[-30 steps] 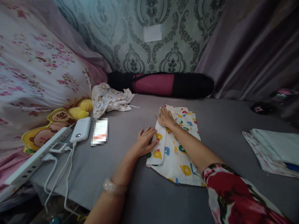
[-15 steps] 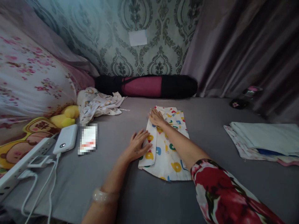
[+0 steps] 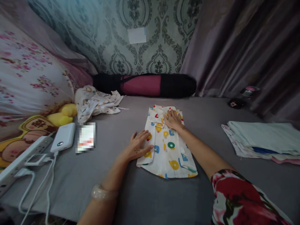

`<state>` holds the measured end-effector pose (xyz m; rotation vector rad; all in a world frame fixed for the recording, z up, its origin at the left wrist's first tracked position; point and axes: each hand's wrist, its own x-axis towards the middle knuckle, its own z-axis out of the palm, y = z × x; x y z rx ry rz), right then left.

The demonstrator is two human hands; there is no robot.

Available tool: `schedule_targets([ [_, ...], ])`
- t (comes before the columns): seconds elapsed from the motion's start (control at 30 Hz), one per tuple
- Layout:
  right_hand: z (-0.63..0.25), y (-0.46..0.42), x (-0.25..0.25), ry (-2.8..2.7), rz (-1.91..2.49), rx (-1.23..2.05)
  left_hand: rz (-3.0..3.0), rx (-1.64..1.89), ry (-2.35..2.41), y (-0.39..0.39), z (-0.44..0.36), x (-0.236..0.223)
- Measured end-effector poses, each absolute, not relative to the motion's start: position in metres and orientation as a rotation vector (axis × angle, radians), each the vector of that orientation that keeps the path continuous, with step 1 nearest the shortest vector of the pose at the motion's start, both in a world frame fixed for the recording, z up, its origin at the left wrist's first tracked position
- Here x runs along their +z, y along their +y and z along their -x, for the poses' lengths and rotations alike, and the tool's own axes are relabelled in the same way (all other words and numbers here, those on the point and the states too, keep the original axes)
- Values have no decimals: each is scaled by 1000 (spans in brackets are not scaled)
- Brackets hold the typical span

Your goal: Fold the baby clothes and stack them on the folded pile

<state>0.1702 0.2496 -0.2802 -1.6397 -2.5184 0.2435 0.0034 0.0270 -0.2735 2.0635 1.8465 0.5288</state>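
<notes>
A white shirt (image 3: pixel 164 162) printed with colourful letters lies on the grey sheet, its two sides folded inward into a long panel. My left hand (image 3: pixel 138 145) rests flat on its left folded edge, fingers spread. Across the upper right part, my right hand (image 3: pixel 172 120) lies palm down, fingers stretched out and touching the cloth. Neither hand grips anything. The cloth beneath both palms is hidden.
A stack of folded clothes (image 3: pixel 262 137) lies at the right. A crumpled printed garment (image 3: pixel 93 103) sits at the back left, near a long black and maroon bag (image 3: pixel 140 86). A white power bank (image 3: pixel 63 137) and a power strip (image 3: pixel 25 162) with cables occupy the left.
My right hand has moved to the right across the upper part of the shirt, uncovering its upper left. My left hand stays on the left edge. The view has shifted slightly.
</notes>
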Motion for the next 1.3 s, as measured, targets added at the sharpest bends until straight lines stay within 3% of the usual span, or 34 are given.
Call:
schedule_targets([
  [0.73,-160,199,-282,-2599,1447,218,-2144,394,1783,26,-11,-274],
  [0.87,-165,201,-279,-2574,1382,332,-2169,364,1775,27,-9,-276],
  [1.07,-215,187,-261,-2305,1280,362,-2132,390,1837,25,-10,-275],
  [1.3,-305,155,-255,-2120,1721,517,-1938,505,2074,15,-19,-263],
])
